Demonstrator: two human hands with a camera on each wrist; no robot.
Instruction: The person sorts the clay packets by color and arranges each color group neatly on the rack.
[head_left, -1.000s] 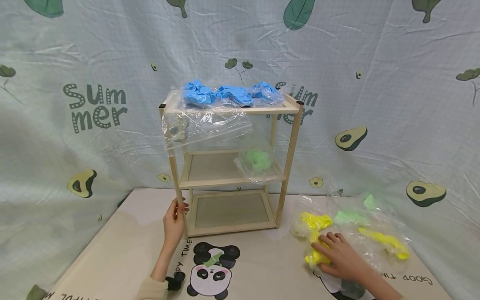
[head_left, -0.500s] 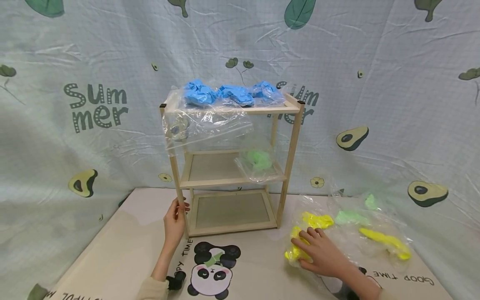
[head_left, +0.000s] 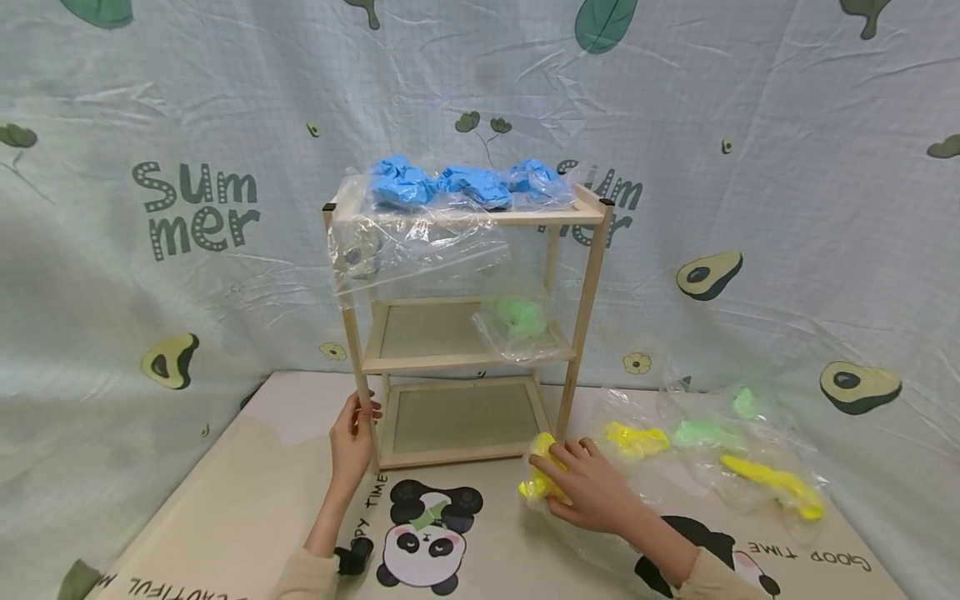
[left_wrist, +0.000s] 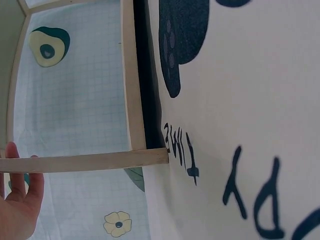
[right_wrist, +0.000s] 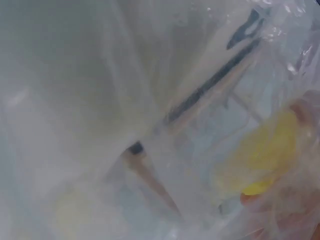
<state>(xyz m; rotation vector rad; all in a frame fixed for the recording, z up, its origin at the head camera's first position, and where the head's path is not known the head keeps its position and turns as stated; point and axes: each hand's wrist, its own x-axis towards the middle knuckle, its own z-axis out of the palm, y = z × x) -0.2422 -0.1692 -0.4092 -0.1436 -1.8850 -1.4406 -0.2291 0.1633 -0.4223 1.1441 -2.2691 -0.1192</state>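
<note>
My left hand (head_left: pixel 351 437) grips the front left post of a wooden three-tier shelf (head_left: pixel 427 364). In the left wrist view, fingers show beyond that post (left_wrist: pixel 85 164). My right hand (head_left: pixel 592 492) holds a clear plastic bag with a crumpled yellow thing (head_left: pixel 538 479) inside, close to the shelf's lower right corner. Plastic film clouds most of the right wrist view, where the yellow thing (right_wrist: pixel 265 150) shows between fingers. Bagged blue bundles (head_left: pixel 401 185) lie along the top tier. A bagged green clump (head_left: pixel 520 318) sits at the right of the middle tier.
Right of the shelf, clear bags with yellow (head_left: pixel 637 440) and light green (head_left: pixel 705 433) contents lie on the printed tablecloth (head_left: pixel 247 467). A loose bag end (head_left: pixel 420 250) hangs over the top tier's front. A patterned curtain (head_left: pixel 247 333) stands behind.
My right hand has carried one yellow-filled bag leftward from the group at the right towards the shelf. My left hand stays on the post.
</note>
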